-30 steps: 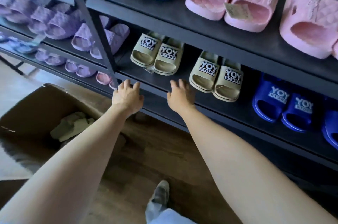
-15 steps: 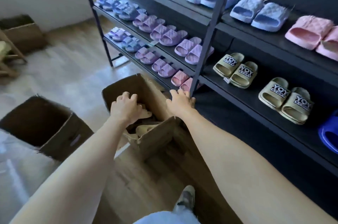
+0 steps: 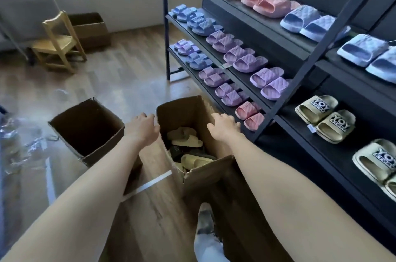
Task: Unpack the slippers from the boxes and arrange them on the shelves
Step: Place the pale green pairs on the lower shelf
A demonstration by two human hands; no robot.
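Your left hand and right hand are empty, fingers loose, over the open brown cardboard box; reach in and grab one matched pair of khaki rubber slippers.

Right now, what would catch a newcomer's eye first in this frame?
The dark shelving on the right, lined with rows of pink, blue and purple slippers, draws the eye first. In the middle, two bare arms reach forward, with the left hand and right hand open over a cardboard box on the floor that holds tan slippers.
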